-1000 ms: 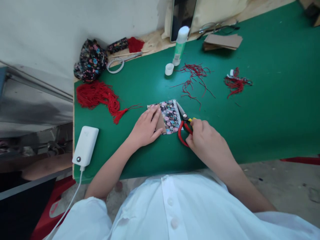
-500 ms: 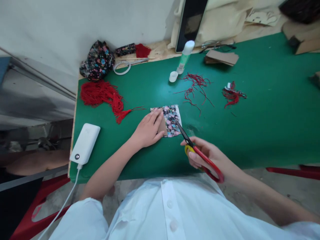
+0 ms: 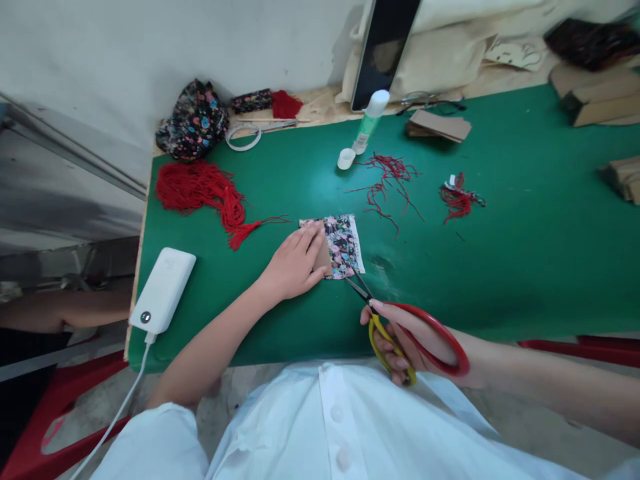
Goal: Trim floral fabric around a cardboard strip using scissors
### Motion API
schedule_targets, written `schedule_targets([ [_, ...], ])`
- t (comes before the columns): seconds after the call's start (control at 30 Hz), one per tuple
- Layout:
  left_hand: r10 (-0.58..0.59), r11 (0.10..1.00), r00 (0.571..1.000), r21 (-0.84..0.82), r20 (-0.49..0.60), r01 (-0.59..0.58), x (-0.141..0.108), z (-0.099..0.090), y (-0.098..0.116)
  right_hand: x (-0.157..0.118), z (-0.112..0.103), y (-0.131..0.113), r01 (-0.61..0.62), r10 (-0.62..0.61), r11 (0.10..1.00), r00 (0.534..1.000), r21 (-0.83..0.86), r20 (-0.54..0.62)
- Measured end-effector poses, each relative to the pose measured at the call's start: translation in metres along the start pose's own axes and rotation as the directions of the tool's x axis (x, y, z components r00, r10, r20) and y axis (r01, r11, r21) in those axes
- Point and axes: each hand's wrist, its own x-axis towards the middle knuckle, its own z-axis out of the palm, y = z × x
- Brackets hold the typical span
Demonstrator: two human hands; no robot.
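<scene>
My left hand (image 3: 295, 263) lies flat with its fingers over a brown card (image 3: 324, 259) on a small floral cloth (image 3: 342, 243), which has a white strip along its right edge. In my right hand (image 3: 400, 340) are scissors (image 3: 371, 305) with one red and one yellow handle. Their blades are parted, with the tips at the lower right edge of the cloth. Whether the cloth lies between the blades is too small to tell.
Red tassels (image 3: 200, 190) and a white power bank (image 3: 164, 290) are on the left. Beyond the cloth stand a glue stick (image 3: 370, 123) and its cap (image 3: 346, 159), near loose red threads (image 3: 387, 177). Stacked cards (image 3: 439, 125) lie farther back. A person's leg (image 3: 70, 312) shows at far left.
The scissors have opened, and their tips have moved from over the cloth to its lower edge. My left hand stays on the card. The view has shifted slightly.
</scene>
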Motion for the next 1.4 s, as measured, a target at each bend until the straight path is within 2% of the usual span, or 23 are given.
schedule_targets([
  [0.17,0.004,1.000,1.000,0.006,-0.003,-0.004,0.000,0.001,0.000,0.008,0.007,-0.013,-0.243,0.198,0.941,0.960,0.234,0.200],
  [0.33,0.001,1.000,1.000,-0.001,-0.002,-0.001,0.000,0.001,0.000,0.011,0.015,-0.020,-0.423,0.321,0.823,0.897,0.378,0.304],
  [0.57,-0.001,1.000,1.000,0.009,-0.011,0.001,0.000,0.001,0.001,0.016,0.023,-0.028,-0.555,0.415,0.684,0.830,0.473,0.373],
  [0.87,0.005,1.000,1.000,-0.003,-0.007,-0.005,0.000,0.002,-0.001,0.008,0.032,-0.038,-0.666,0.528,0.501,0.742,0.553,0.414],
  [1.0,0.007,1.000,1.000,-0.006,-0.013,-0.007,0.000,0.003,-0.001,0.011,0.036,-0.040,-0.672,0.537,0.493,0.735,0.553,0.414],
  [1.27,-0.001,1.000,1.000,-0.007,0.011,0.001,0.001,0.001,0.000,0.013,0.041,-0.033,-0.619,0.504,0.527,0.779,0.583,0.373],
  [1.4,-0.003,1.000,1.000,-0.014,0.006,0.004,0.000,0.001,0.000,0.013,0.042,-0.031,-0.615,0.491,0.560,0.786,0.555,0.375],
])
